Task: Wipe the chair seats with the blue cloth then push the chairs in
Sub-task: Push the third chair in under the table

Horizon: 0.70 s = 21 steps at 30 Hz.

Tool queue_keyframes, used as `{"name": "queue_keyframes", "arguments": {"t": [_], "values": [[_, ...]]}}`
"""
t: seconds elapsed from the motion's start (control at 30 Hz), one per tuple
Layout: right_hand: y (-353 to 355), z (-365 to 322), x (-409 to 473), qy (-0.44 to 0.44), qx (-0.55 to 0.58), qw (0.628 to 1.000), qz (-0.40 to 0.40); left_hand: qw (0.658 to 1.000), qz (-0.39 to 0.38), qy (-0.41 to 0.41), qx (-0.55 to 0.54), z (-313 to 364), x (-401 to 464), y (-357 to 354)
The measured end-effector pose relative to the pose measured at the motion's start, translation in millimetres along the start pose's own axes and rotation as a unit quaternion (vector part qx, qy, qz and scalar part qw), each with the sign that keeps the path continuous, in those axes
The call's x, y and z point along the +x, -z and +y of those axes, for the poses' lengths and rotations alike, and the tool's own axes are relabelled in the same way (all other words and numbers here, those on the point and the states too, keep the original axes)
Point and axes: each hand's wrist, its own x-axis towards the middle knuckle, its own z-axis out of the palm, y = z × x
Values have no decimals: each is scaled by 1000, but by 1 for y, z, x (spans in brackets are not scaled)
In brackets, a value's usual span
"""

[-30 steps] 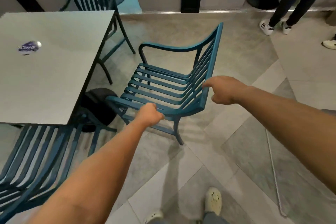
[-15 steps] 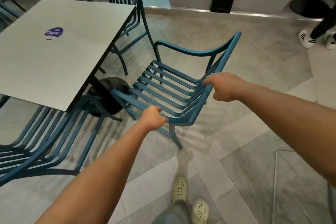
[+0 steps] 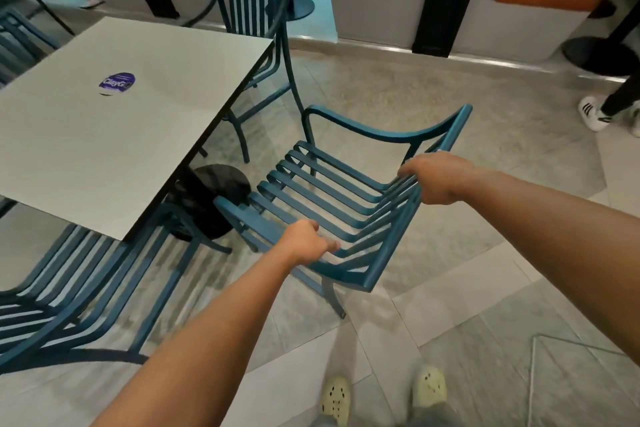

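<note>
Two hands hold one teal slatted armchair (image 3: 332, 198) that stands on the tiled floor (image 3: 433, 322) just off the near right corner of the table (image 3: 114, 149). The left hand (image 3: 304, 243) has its fingers curled round the near armrest; the right hand (image 3: 436, 177) grips the top rail of the slatted backrest, fingers wrapped over its edge. The chair's open front points toward the table's black pedestal base (image 3: 211, 204), its back toward the right, and the seat slats run lengthwise from front to back. The front of the seat lies close to the table edge, not under it.

Three further teal chairs show: one (image 3: 256, 10) at the far side of the table with its upright back facing the camera, one (image 3: 69, 295) at the near left, partly under the table, and part of one (image 3: 14, 38) at the far left edge. A round purple sticker (image 3: 116, 82) lies on the pale tabletop. Two cream clogs (image 3: 381, 395) stand on the floor at the bottom. The blue cloth cannot be seen
</note>
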Motion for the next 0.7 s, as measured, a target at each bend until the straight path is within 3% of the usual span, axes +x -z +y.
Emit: {"name": "queue_keyframes", "arguments": {"t": [0.17,0.33,0.5,0.6,0.7], "values": [[9,36,43,27,-64,997,-42,999,-31,27,-13,25,28,-10],[20,87,103,99,-164,972,-136,995,-72,70,-13,56,59,-17],[22,143,156,185,-236,932,-203,971,-170,115,-123,101,71,-29],[13,170,176,241,-231,926,-177,958,-205,140,-143,122,66,-45],[5,190,188,286,-219,923,-138,961,-173,194,-93,136,56,-63]]}}
